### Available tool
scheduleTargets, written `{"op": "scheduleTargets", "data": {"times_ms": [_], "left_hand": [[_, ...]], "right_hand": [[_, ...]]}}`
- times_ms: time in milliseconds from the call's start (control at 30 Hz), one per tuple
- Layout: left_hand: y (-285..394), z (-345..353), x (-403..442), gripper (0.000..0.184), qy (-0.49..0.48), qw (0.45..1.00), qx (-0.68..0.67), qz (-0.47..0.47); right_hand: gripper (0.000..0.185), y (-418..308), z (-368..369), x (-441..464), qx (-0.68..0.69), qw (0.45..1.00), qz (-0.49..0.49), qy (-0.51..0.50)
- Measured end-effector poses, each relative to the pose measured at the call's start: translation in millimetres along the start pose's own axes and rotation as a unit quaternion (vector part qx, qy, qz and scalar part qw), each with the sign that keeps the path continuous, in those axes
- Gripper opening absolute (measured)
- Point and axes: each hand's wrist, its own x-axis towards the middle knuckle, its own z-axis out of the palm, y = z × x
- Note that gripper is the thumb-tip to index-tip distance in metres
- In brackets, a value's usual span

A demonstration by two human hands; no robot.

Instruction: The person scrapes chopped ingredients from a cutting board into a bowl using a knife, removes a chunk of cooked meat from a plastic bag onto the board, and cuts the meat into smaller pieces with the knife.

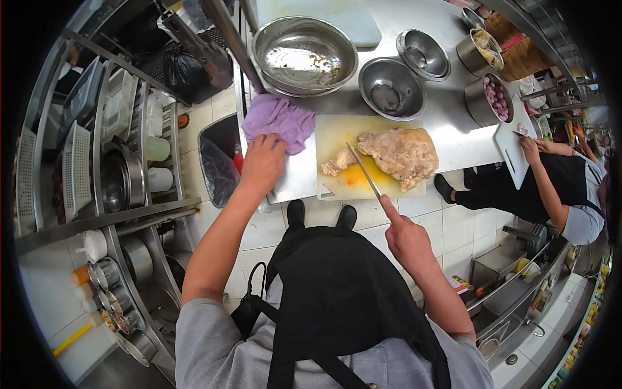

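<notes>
My right hand (406, 235) is closed round the handle of a knife (366, 172), index finger along its spine. The blade reaches over a yellowish cutting board (337, 129), between a large piece of pale cooked meat (405, 155) and a smaller piece (338, 163) to its left. An orange-yellow stain (355, 176) lies on the board. On a crumpled purple cloth (280, 122) at the table's left edge rests my left hand (265, 159), its fingers on the cloth's lower part; whether they grip it is unclear.
Behind the board stand a large perforated metal bowl (304, 55) and two smaller bowls (392, 89) (423, 54). A pot of shallots (489, 99) is at the right. There a co-worker (564, 175) cuts on a white board (512, 155). A lined bin (220, 159) stands left of the table.
</notes>
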Motion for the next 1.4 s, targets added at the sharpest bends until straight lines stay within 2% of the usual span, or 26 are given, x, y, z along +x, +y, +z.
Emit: {"op": "scheduleTargets", "data": {"times_ms": [67,100,133,233,333,433,533,633,767,967,1200,1400], "left_hand": [[-11,3,5,0.017,0.004,0.999,-0.053,-0.009],[-11,6,6,0.007,0.021,0.998,-0.065,-0.014],[-14,8,5,0.007,0.017,0.996,-0.081,-0.016],[-22,8,2,0.011,0.001,0.994,-0.104,-0.019],[-16,6,2,0.016,0.04,0.998,-0.046,0.024],[7,-8,1,0.024,0.051,0.998,0.033,0.007],[43,-7,7,0.033,0.052,0.989,-0.137,0.024],[89,6,19,0.037,0.058,0.968,-0.24,0.038],[109,33,31,0.036,0.016,0.965,-0.261,0.028],[112,47,30,0.029,0.048,0.962,-0.266,0.022],[113,55,29,0.031,0.076,0.961,-0.264,0.044],[113,59,29,0.032,0.081,0.962,-0.255,0.053]], "right_hand": [[0.08,2,1,0,0.007,1.0,-0.005,0.003],[0.08,3,1,-1,0.01,1.0,-0.009,0.003],[0.08,3,0,-1,0.009,1.0,-0.008,-0.002],[0.08,4,-2,0,0.012,1.0,-0.009,-0.012],[0.081,6,-2,-1,0.015,1.0,-0.012,-0.017],[0.081,8,-2,1,0.014,1.0,-0.014,-0.017],[0.081,10,-1,0,0.014,1.0,-0.019,-0.017],[0.081,9,-3,0,0.01,1.0,-0.021,-0.02],[0.082,8,-6,1,0.003,0.999,-0.028,-0.018],[0.082,7,-15,-1,-0.005,0.999,-0.032,-0.03],[0.075,7,-19,19,-0.014,0.999,-0.03,-0.038],[0.077,8,-2,55,-0.004,0.997,-0.071,0.024]]}}
